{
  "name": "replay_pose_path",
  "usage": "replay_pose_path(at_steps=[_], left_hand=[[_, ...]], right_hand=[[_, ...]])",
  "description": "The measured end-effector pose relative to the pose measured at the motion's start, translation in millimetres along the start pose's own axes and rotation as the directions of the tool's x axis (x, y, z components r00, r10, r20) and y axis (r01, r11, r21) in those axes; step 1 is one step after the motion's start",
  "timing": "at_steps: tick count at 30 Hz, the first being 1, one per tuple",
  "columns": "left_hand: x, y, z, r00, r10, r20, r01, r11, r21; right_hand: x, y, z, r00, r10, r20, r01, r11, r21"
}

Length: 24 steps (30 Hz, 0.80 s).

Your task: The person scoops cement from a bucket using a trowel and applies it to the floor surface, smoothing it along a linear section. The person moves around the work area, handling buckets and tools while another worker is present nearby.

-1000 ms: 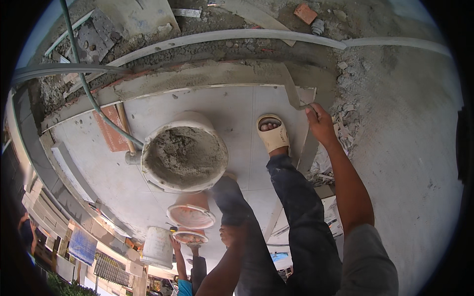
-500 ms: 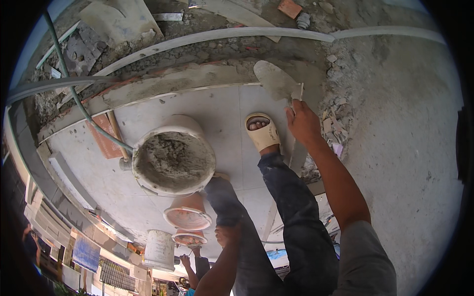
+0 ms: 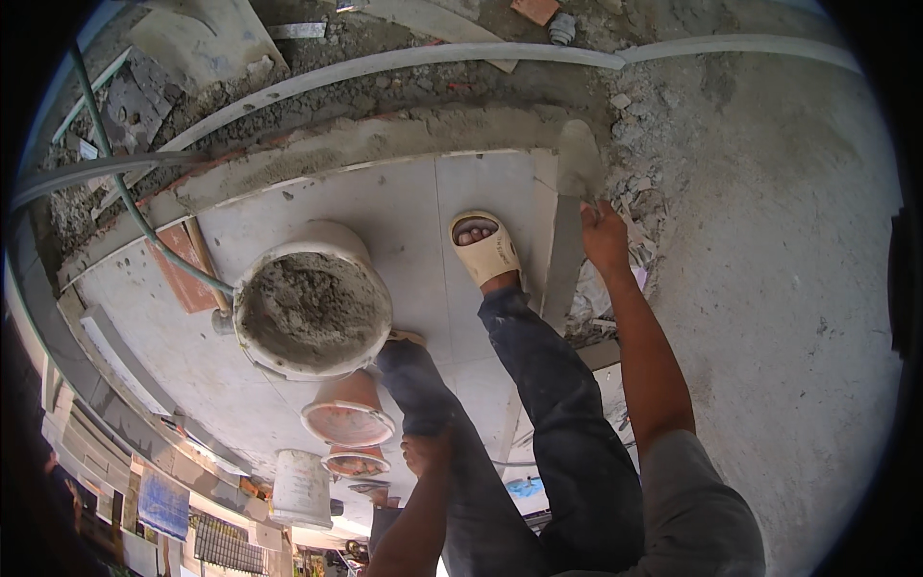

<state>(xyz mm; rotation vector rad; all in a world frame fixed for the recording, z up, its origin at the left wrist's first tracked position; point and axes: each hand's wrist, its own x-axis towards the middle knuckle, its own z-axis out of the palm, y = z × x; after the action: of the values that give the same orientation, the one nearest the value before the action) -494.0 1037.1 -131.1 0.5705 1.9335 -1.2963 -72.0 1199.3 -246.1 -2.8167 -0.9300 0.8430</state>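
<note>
My right hand (image 3: 604, 236) grips a trowel, whose mortar-smeared blade (image 3: 580, 154) lies over the right end of a wet mortar strip (image 3: 413, 130) along the edge of pale tiles (image 3: 385, 212). My left hand (image 3: 426, 450) rests with curled fingers against my left leg (image 3: 437, 413). Left of my sandalled right foot (image 3: 486, 255) is a white bucket (image 3: 312, 308) containing grey mortar. A green hose (image 3: 159, 240) runs to it. A red-brown board (image 3: 178, 269) and a wooden-handled tool (image 3: 202, 250) lie left of the bucket.
Two orange buckets (image 3: 346, 423) and a white pail (image 3: 300, 481) stand beyond my left leg. A curved pale strip (image 3: 442, 56) crosses rubble (image 3: 635, 144) along the top. Concrete floor (image 3: 769, 317) is at right. Other people (image 3: 67, 490) appear at lower left, partly hidden.
My right hand and trowel moved over the strip's right end, the blade swinging from pointing leftward to pointing up. The view shifted, so surroundings appear further left. The co-worker's arm near the pail left view.
</note>
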Motion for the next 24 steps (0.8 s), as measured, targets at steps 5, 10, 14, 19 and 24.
replay_pose_path(at_steps=[5,10,14,19,24], left_hand=[[1.8,1.3,6.9,1.000,-0.017,-0.016,0.017,1.000,0.003],[-4.4,5.8,2.8,0.999,-0.043,0.013,0.044,0.998,-0.053],[-5.3,1.4,1.9,0.999,-0.020,0.050,0.024,0.996,-0.083],[-10.9,8.8,-18.8,0.994,0.012,0.109,-0.003,0.997,-0.082],[-7.5,-2.3,-21.3,0.987,-0.004,0.158,0.034,0.981,-0.189]], right_hand=[[-16.4,57.1,23.6,0.957,0.247,0.154,-0.279,0.929,0.242],[-66.3,52.9,0.8,0.847,0.367,0.384,-0.509,0.767,0.391],[-82.9,57.3,-10.0,0.932,0.221,0.287,-0.320,0.872,0.371],[-71.9,-3.8,-76.5,0.997,-0.035,-0.063,0.058,0.899,0.434],[3.4,26.1,-95.0,0.926,-0.373,0.061,0.378,0.916,-0.136]])
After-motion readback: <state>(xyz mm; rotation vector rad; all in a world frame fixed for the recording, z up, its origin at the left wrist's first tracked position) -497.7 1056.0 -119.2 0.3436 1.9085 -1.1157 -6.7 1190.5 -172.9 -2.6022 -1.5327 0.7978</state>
